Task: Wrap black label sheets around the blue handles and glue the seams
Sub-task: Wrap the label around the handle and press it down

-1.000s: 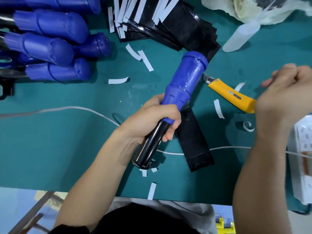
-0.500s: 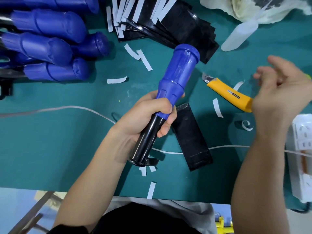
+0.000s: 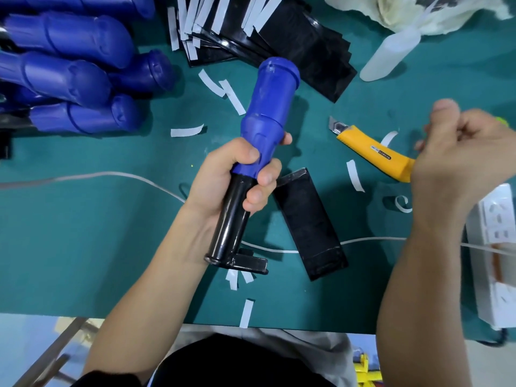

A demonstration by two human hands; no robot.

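The left hand (image 3: 223, 180) grips the blue plastic handle (image 3: 269, 107) where it meets the black shaft, its long axis running 7 to 1 o'clock. The loose glossy black label sheet (image 3: 310, 224) lies flat at that hand's 4 o'clock, just beside it. The right hand (image 3: 458, 155) is farther off, curled and blurred; I can't tell if it holds anything.

The left grip (image 3: 237, 180) curls around a blue handle (image 3: 268, 107) where it meets its black shaft (image 3: 231, 227), above the green counter (image 3: 83, 233). A black label sheet (image 3: 310, 224) lies flat just beside it. The right grip (image 3: 458, 160), blurred with fingers curled, covers the tail of a yellow utility knife (image 3: 374, 152). More blue handles (image 3: 69, 79) are piled far left.
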